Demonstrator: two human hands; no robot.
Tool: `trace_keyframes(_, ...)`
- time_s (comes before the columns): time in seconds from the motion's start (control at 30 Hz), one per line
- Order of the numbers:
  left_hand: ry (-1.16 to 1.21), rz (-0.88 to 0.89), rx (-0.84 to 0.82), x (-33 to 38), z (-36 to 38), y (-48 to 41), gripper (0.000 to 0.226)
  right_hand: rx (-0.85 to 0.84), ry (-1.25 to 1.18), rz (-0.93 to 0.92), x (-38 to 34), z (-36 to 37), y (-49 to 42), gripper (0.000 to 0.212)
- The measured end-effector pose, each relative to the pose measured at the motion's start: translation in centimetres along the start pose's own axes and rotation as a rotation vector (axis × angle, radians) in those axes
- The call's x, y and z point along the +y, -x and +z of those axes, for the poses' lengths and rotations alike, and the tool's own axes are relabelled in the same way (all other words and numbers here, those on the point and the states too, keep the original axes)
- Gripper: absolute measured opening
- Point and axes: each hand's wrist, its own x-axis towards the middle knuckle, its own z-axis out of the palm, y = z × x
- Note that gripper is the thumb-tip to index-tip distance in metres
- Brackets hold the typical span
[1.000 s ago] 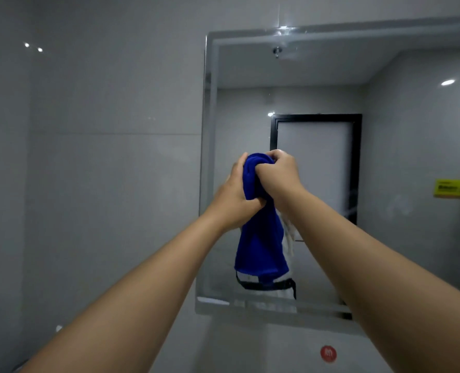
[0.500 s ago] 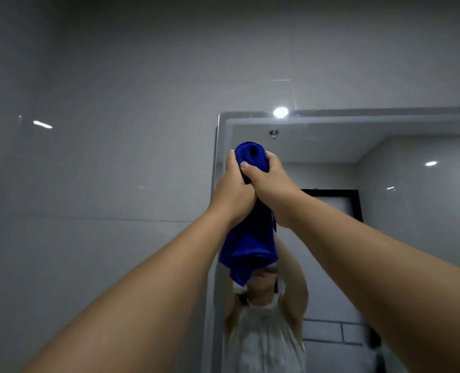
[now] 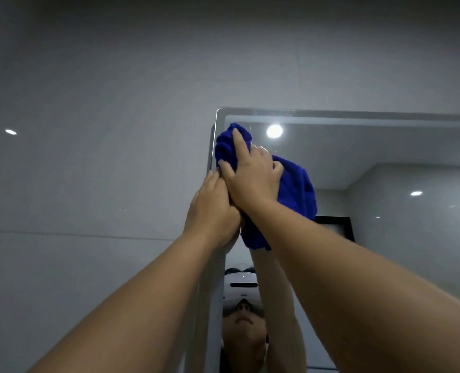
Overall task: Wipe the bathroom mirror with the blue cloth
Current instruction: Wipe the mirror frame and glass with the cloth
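Both hands are raised to the upper left corner of the mirror point(image 3: 358, 157). Spread flat, the right hand point(image 3: 253, 176) presses the blue cloth point(image 3: 296, 187) against the glass, its fingers point(image 3: 241, 142) splayed over the bunched fabric, the longest reaching almost to the cloth's top edge. Just below and left of those fingers, the left hand point(image 3: 212, 211) is curled in a loose clench, tucked under the right wrist at the cloth's lower part; its fingertips are hidden, so I cannot tell whether it grips the fabric.

Cloth bulges out right of the right-hand fingers and hangs in a fold beneath the wrist. Left of the fingers the mirror's frame edge runs close by, and the top frame edge lies just above them. To the right and downward the glass stretches open. Beyond the frame, left of the fingers, is grey wall point(image 3: 88, 184).

Much of the cloth is covered by the hands, and the mirror's right side and bottom are cut off.
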Motion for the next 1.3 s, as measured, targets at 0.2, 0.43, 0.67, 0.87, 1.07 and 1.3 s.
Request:
trace_keyframes(0.2,-0.152,0.103,0.111,-0.5,0.6,-0.2,0.04,0.023,0.231,-0.363,2.1,-0.2,-2.2,0.052)
trace_keyframes(0.43,-0.189,0.055,0.123,1.2,1.8,-2.1,0.054,0.111,0.206,0.018,9.5,-3.7,-4.6,0.05)
trace_keyframes(0.67,-0.248,0.047,0.129,0.9,2.0,-1.7,0.053,0.169,0.114,0.443,11.1,-5.0,-4.7,0.045)
trace_keyframes(0.87,-0.192,0.026,0.145,0.1,1.0,-1.3,0.056,0.068,0.152,-0.153,2.5,-0.6,-3.5,0.04)
trace_keyframes(1.07,-0.162,-0.069,0.177,-2.2,-0.3,-0.7,0.052,-0.024,0.151,-0.431,0.0,0.9,-5.1,0.045)
trace_keyframes(1.3,-0.181,-0.036,0.204,-3.0,-1.5,0.0,0.06,-0.003,0.104,-0.377,-0.3,1.1,-4.7,0.042)
